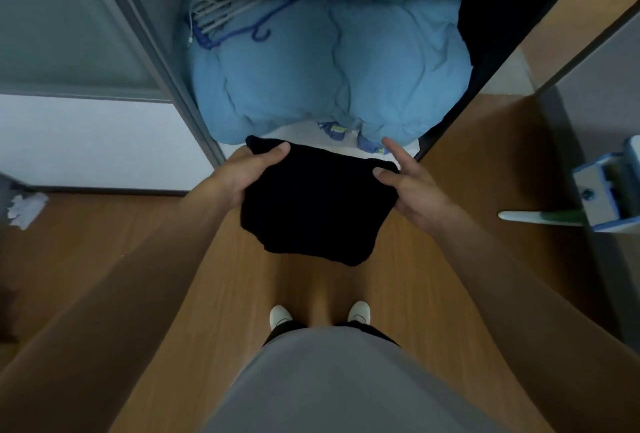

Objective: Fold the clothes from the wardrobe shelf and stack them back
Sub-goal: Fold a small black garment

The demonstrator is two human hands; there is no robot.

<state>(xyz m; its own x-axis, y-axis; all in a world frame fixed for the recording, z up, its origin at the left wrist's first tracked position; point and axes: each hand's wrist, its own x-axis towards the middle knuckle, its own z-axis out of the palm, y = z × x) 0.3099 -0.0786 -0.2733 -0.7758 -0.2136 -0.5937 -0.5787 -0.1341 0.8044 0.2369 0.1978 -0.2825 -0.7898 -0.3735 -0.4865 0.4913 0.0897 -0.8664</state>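
Black garment [311, 204] held mid-air near the wardrobe opening, left hand [242, 173] and right hand [412, 190] pinching its top corners. Soft, light, floppy; hold edges, support underneath.

You hold the garment [311, 204] between your 2 hands, left hand [242, 176] at its left edge and right hand [412, 186] at its right, over the floor [346, 283] just before the wardrobe [166, 62] opening. Inside, beyond it, the bedding [329, 69] fills the compartment, with hangers [235, 13] lying on its far left. Your 2 shoes [280, 315] stand near, below the garment.
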